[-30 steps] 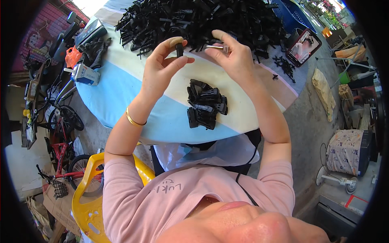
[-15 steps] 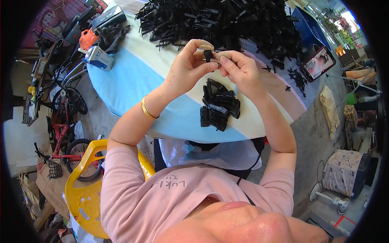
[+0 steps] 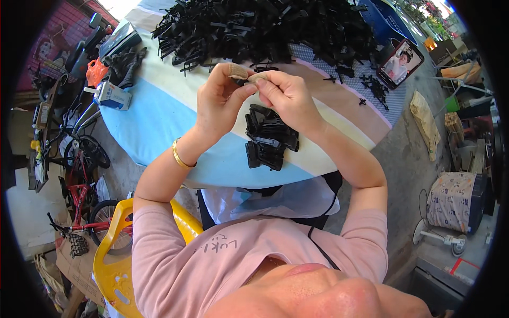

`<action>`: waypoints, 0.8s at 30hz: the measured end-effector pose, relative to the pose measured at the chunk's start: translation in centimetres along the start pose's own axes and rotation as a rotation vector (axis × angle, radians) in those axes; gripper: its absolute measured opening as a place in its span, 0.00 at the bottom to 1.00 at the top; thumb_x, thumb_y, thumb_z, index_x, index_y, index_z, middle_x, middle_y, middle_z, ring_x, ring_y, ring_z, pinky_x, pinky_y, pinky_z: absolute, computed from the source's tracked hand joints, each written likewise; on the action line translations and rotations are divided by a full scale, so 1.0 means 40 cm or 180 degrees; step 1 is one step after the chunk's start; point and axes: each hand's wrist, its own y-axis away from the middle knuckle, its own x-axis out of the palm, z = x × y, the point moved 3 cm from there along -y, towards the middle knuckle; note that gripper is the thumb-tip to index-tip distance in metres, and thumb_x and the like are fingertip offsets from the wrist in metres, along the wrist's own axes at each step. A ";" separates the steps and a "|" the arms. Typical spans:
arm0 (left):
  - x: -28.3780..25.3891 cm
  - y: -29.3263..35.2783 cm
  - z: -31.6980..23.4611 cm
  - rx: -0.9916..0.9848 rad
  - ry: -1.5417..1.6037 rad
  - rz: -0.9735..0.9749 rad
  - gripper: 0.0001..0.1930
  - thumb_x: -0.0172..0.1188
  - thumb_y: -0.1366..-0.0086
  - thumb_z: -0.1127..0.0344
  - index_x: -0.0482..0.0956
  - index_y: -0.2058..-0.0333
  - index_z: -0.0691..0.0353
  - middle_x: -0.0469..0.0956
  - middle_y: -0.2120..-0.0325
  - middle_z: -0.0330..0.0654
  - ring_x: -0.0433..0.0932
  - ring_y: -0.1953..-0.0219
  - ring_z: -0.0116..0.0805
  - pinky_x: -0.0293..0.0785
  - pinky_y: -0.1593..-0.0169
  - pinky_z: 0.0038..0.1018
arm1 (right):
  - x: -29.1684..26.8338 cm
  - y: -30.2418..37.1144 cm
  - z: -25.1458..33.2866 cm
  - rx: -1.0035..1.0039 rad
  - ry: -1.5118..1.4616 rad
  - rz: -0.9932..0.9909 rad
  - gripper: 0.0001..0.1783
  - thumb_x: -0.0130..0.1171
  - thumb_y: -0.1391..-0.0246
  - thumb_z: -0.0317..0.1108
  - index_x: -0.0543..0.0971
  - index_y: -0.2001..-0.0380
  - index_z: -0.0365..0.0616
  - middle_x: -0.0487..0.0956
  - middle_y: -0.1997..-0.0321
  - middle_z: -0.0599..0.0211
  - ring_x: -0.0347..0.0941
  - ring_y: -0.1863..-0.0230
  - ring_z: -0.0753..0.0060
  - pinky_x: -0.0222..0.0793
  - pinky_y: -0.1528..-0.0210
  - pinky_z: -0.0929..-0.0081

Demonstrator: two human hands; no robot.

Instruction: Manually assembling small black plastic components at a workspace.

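A yellow chair stands near the striped tablecloth. Left hand pinches a black piece; right hand keeps fingertips together.

Held piece: mostly hidden by the fingers above the desk; shape unclear.
Black pile on desk: far part cut off by upper edge.
Yellow chair near desk: partly hidden by sleeve.

Pink short sleeves, gold bangle
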 end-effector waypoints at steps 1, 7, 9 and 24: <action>-0.003 0.002 0.002 0.0168 -0.0338 -0.0018 0.12 0.57 0.45 0.80 0.67 0.62 0.68 0.75 0.67 0.41 0.75 0.67 0.23 0.73 0.61 0.19 | -0.001 -0.002 -0.006 0.0025 -0.0036 0.0040 0.11 0.46 0.41 0.31 0.75 0.62 0.36 0.65 0.82 0.79 0.57 0.79 0.90 0.53 0.79 0.90; -0.011 -0.021 0.006 -0.0016 -0.1145 -0.0198 0.21 0.63 0.48 0.76 0.65 0.57 0.66 0.77 0.72 0.41 0.77 0.70 0.24 0.74 0.64 0.20 | -0.046 -0.014 0.034 -0.0417 0.0542 -0.0360 0.13 0.58 0.48 0.37 0.77 0.64 0.38 0.66 0.81 0.81 0.58 0.79 0.91 0.54 0.79 0.91; -0.007 -0.018 -0.002 -0.0214 -0.1241 -0.0217 0.23 0.64 0.50 0.76 0.65 0.55 0.65 0.78 0.73 0.41 0.78 0.70 0.25 0.74 0.64 0.20 | -0.051 -0.008 0.047 -0.0594 0.0858 -0.0355 0.13 0.62 0.52 0.36 0.77 0.65 0.39 0.67 0.80 0.81 0.59 0.79 0.92 0.54 0.78 0.91; -0.023 -0.026 -0.016 -0.1202 0.1594 0.1472 0.27 0.66 0.52 0.75 0.64 0.54 0.66 0.73 0.60 0.45 0.76 0.60 0.34 0.74 0.53 0.31 | -0.076 -0.021 0.037 -0.0488 -0.0072 0.0300 0.10 0.59 0.52 0.23 0.76 0.64 0.35 0.76 0.70 0.70 0.71 0.69 0.82 0.70 0.65 0.85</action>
